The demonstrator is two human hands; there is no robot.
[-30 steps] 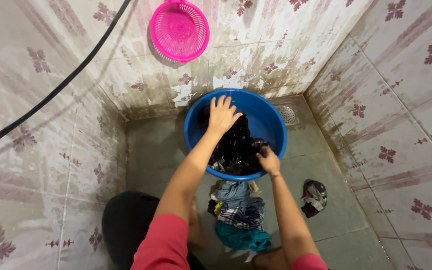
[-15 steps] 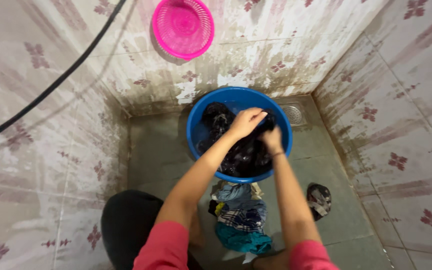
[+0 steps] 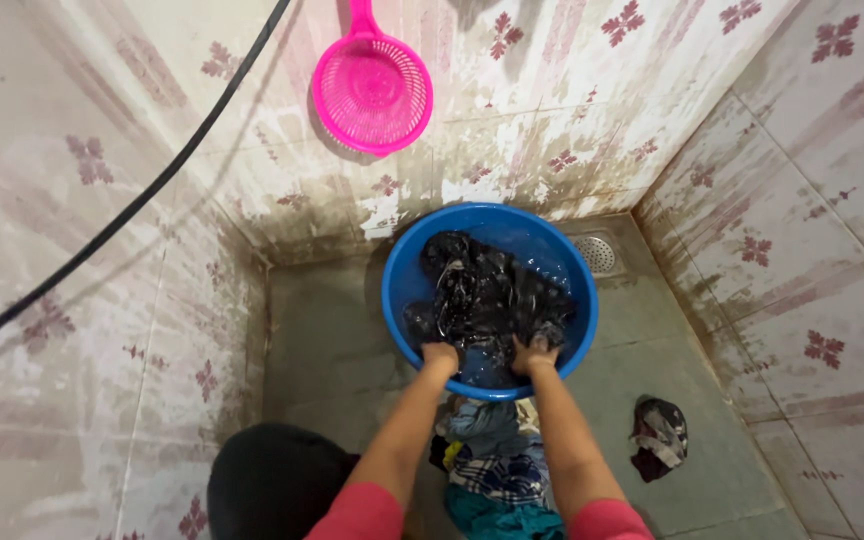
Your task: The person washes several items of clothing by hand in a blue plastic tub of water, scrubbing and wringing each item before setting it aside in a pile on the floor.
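Fingers of both hands curled and sunk into the dark wet cloth, gripping its near edge, knuckles up, likely for purchase against the soaked weight. Left hand at seven o'clock in the blue basin, right hand at five o'clock, close together. Cloth heaped across the basin's middle, half under water. Basin on the floor, tucked into the tiled corner beside the floor drain at two o'clock. Pile of coloured laundry at six o'clock, between the forearms. Small dark rag at four o'clock, well apart. Pink strainer up on the wall at eleven o'clock.
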